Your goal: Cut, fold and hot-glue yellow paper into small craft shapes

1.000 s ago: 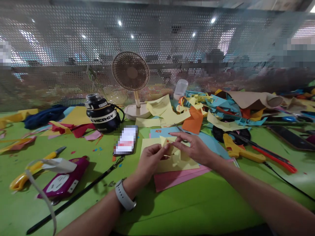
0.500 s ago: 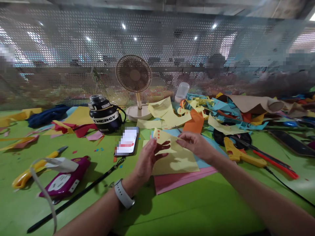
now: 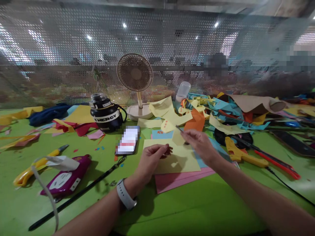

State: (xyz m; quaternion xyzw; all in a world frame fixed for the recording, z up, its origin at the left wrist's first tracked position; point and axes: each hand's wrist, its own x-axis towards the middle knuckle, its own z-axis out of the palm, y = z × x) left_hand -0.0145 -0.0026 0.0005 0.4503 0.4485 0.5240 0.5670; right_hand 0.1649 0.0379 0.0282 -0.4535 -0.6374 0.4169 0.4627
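My right hand (image 3: 198, 142) pinches a small cut piece of pale yellow paper (image 3: 177, 137) above the paper stack. A thin dark tip shows at its fingertips; its kind is unclear. Just beyond, a pale yellow flap (image 3: 167, 126) bears small orange-red marks. My left hand (image 3: 154, 159), with a pale watch strap at the wrist, has thumb and fingers pressed together; whatever they hold, if anything, is hidden. Below both hands lies a pale yellow sheet (image 3: 159, 167), with pink paper (image 3: 172, 183) and blue paper (image 3: 220, 150) partly under it.
A phone (image 3: 128, 139), a black bottle (image 3: 105, 114) and a fan (image 3: 139, 111) stand or lie behind left. Left are a purple device (image 3: 66, 177) and a yellow-handled cutter (image 3: 31, 170). A yellow glue gun (image 3: 243, 155) lies right. Paper scraps (image 3: 223, 105) heap at the back.
My left hand has come away from the yellow paper piece, and its spread fingers have closed together. My right hand still holds the piece, which has turned slightly.
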